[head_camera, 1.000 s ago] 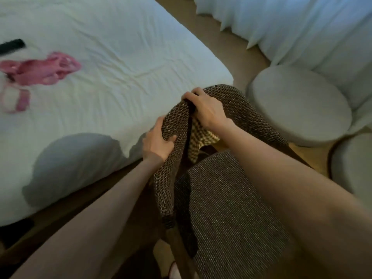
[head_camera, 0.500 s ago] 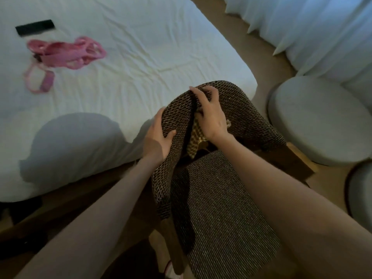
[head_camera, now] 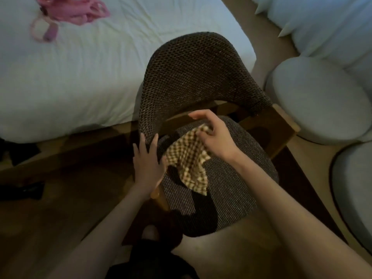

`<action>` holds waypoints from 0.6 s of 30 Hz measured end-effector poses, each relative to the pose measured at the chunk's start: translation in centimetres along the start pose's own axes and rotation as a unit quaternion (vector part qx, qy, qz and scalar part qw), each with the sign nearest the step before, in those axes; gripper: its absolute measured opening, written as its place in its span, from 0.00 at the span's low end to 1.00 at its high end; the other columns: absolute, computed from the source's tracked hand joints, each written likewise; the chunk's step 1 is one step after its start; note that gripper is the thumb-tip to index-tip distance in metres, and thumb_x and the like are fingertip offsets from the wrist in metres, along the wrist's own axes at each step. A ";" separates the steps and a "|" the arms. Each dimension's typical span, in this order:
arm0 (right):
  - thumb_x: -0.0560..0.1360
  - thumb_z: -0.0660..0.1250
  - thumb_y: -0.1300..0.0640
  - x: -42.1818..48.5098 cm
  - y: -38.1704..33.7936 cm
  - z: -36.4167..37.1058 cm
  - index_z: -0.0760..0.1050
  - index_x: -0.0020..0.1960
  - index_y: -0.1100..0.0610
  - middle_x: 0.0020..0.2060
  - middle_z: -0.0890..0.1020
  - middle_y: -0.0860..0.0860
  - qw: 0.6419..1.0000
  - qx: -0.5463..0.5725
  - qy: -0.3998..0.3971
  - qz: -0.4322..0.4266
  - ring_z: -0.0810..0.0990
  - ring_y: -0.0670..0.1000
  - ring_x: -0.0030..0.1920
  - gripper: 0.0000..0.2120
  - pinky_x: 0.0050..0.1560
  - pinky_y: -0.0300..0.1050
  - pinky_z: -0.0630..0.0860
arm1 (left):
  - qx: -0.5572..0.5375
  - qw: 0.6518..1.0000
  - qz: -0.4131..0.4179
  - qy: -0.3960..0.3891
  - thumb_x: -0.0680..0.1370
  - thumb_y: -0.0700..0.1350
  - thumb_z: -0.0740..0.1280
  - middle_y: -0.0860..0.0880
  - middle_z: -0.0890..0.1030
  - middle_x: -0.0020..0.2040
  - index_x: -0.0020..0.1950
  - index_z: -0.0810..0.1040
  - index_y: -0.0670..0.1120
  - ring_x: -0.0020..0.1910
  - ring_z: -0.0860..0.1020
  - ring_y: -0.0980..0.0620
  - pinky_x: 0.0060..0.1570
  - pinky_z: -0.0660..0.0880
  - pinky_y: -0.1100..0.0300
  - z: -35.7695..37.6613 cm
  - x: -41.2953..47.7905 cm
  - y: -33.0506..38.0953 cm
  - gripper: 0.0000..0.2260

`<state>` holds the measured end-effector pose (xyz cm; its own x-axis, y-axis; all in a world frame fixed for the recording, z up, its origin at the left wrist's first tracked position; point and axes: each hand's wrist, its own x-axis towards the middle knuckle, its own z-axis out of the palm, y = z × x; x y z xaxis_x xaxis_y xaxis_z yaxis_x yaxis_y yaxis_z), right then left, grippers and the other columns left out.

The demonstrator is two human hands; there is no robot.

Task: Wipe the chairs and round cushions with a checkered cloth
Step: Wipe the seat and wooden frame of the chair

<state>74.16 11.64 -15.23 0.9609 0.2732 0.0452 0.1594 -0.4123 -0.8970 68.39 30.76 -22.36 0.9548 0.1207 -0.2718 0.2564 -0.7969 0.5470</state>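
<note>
A dark woven chair point(head_camera: 197, 77) with a curved backrest and a round seat stands in front of me, beside the bed. My right hand point(head_camera: 213, 135) pinches the brown-and-cream checkered cloth point(head_camera: 189, 160), which hangs down onto the seat. My left hand point(head_camera: 148, 164) lies with straight fingers at the left end of the backrest, beside the seat's edge. Two pale round cushions sit to the right, one point(head_camera: 320, 99) further back and the other point(head_camera: 356, 190) nearer, cut off by the frame edge.
A bed with a white sheet point(head_camera: 80, 73) fills the upper left, with a pink strap bundle point(head_camera: 68, 11) on it. White curtains point(head_camera: 326, 23) hang at the upper right. Wooden floor point(head_camera: 66, 204) lies left of the chair.
My right hand has come off the top of the backrest and lowered the cloth onto the seat. My left hand has let go of the backrest's left edge and slid down, fingers straight.
</note>
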 end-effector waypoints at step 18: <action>0.79 0.48 0.42 -7.1 23.7 13.1 0.66 0.65 0.53 0.61 0.70 0.55 0.904 -0.427 0.001 0.016 0.68 0.54 0.59 0.22 0.59 0.50 0.67 | 0.085 0.974 0.121 0.170 0.80 0.49 0.60 0.49 0.46 0.78 0.77 0.52 0.48 0.76 0.48 0.42 0.73 0.54 0.49 3.6 3.6 -2.8 0.29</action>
<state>68.11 11.32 -42.60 0.9686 0.2471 0.0271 0.2466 -0.9414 -0.2303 70.57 31.28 -27.76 0.9863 0.0827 0.1425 0.0161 -0.9091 0.4162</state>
